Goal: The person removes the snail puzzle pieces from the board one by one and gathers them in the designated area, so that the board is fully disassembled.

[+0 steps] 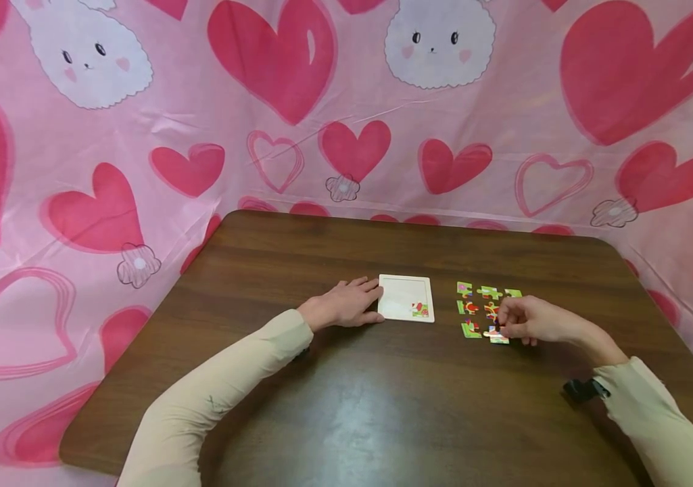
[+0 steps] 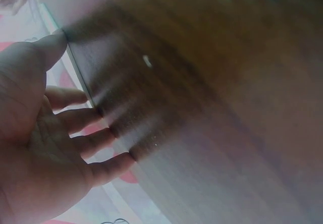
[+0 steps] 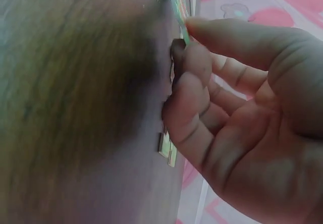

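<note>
A white square puzzle tray (image 1: 397, 289) lies on the table, with a colourful puzzle piece (image 1: 420, 310) in its lower right corner. My left hand (image 1: 349, 304) rests at the tray's left edge, fingers extended; in the left wrist view the fingertips (image 2: 128, 158) touch down along that side. Over the loose pieces to the right, my right hand (image 1: 535, 321) pinches a puzzle piece (image 1: 498, 337) between thumb and bent index finger. From the right wrist view this piece (image 3: 177, 7) appears edge-on and tilted, its picture mostly hidden.
Several loose pieces stand in rough rows beside the tray, among them a green one with a pink flower (image 1: 464, 289) and a green-and-red one (image 1: 470, 329). The brown wooden table (image 1: 346, 406) has rounded corners. Pink heart-patterned cloth (image 1: 346, 88) hangs behind it.
</note>
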`<state>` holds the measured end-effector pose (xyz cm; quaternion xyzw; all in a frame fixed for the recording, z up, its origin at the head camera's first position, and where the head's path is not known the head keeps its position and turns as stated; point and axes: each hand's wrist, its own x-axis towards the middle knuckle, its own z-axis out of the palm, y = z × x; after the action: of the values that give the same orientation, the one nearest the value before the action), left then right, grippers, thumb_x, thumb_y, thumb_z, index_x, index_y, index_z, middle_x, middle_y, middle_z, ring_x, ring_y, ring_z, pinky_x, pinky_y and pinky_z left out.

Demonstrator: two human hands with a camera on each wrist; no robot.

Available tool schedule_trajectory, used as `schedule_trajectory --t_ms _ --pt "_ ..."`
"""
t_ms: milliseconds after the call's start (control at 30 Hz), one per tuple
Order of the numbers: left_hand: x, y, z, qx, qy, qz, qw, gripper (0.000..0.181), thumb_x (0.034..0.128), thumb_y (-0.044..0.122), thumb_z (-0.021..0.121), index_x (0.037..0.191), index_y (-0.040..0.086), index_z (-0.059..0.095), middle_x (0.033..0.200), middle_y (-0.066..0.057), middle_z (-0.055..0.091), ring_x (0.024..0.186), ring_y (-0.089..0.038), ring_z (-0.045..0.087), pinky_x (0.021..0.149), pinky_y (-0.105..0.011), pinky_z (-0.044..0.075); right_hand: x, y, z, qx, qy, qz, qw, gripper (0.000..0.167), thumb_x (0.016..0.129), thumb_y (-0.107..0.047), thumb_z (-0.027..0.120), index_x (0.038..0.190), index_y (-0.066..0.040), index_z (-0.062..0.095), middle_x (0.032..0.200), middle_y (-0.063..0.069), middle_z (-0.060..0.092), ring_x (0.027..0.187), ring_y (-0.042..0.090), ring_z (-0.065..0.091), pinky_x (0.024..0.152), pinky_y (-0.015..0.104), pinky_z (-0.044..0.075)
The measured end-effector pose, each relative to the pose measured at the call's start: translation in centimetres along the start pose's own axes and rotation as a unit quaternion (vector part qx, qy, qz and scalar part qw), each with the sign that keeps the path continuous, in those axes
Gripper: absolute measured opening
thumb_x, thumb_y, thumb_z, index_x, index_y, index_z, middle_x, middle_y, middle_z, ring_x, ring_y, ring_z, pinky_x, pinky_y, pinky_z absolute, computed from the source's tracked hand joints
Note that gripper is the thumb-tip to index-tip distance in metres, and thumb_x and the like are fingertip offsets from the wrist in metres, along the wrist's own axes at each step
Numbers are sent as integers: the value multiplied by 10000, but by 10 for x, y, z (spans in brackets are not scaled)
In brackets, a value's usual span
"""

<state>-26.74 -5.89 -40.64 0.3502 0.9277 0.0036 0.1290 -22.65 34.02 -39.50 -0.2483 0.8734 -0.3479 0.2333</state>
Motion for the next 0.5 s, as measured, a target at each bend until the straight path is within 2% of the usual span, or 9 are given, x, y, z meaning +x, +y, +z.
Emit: schedule_trajectory --t_ms 233,500 --pt "0 0 -1 0 -13 -11 10000 677 976 553 487 1514 164 354 1628 -75 264 1501 -313 254 1174 -551 265 3 -3 2 -38 10 300 9995 189 908 -99 677 944 1 521 714 19 569 546 113 545 472 309 488" --pt "0 0 0 11 -10 1 10000 677 979 548 485 1519 162 348 1629 -72 262 1503 -312 248 1177 -550 260 4 -1 5 -79 58 221 9997 122 909 -54 654 902 -22 536 704 35 575 540 119 548 479 310 494"
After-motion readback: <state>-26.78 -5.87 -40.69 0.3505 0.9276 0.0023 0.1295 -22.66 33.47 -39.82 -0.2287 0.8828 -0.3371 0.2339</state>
